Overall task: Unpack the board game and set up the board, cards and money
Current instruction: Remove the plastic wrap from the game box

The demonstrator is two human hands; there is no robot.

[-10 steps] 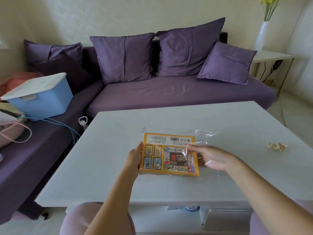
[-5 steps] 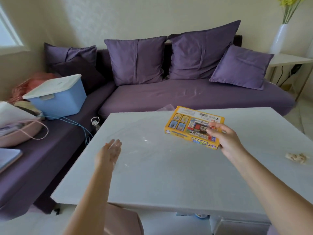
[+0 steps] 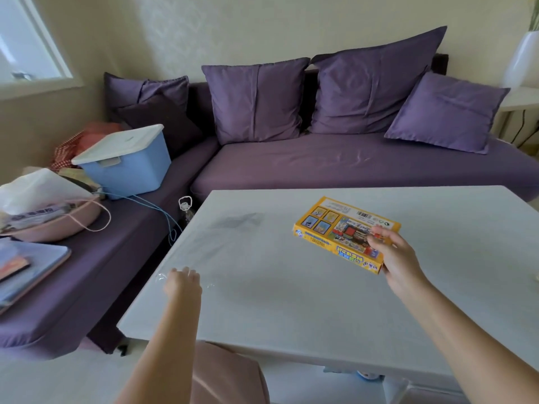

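1. Game box [image 3: 347,233]: yellow, flat, closed, barcode side up. It is held clear above the table [image 3: 291,310], over the table's right half toward its far edge, slightly tilted.
2. Right hand [image 3: 392,253]: clamped on the box's near right corner, thumb on top, fingers underneath.
3. Left hand [image 3: 182,282]: low at the table's left edge, knuckles up, fingers curled under. Glints of clear film [image 3: 159,277] show beside it. Can't tell whether the fingers pinch the film or just rest there.
4. Key relation: the box lies to the right of the left hand and further across the table, well apart. Its long axis runs left-right across the table, with the right end nearer the person. The left end is free and points roughly toward the left hand.
5. Judgement: unpacking stage, nothing laid out on the table yet. The next move likely needs the left hand to cross to that free left end. The right hand is nearer but busy holding.
6. Risk: with a one-corner grip, the box could tip.
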